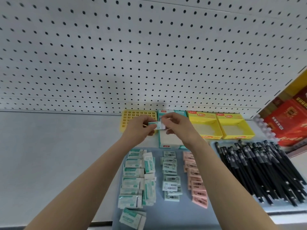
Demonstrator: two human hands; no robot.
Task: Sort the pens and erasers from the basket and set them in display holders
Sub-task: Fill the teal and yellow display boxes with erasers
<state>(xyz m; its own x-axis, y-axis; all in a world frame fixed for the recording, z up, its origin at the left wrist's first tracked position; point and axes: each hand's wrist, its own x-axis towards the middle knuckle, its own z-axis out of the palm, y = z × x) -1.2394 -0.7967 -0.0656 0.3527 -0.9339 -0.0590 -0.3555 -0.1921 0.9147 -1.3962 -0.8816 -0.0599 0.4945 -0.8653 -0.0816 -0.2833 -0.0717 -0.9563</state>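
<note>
Your two forearms are bare from the bottom edge of the view up to the wrists, with no sleeve covering them. Your left hand point(141, 128) and right hand point(178, 126) are bare too, fingers point(167, 117) uncovered, knuckles showing.

Looks like a stationery shop: pegboard wall point(149, 55) at 12 o'clock, yellow display boxes point(235, 127), boxed stock point(289, 118) at 3.

Teal-sleeved white erasers point(132, 178), green erasers point(171, 176), pink erasers point(196, 181) lie in rows; black pens point(259, 171) heaped right; teal display box point(169, 140) stands open.
</note>
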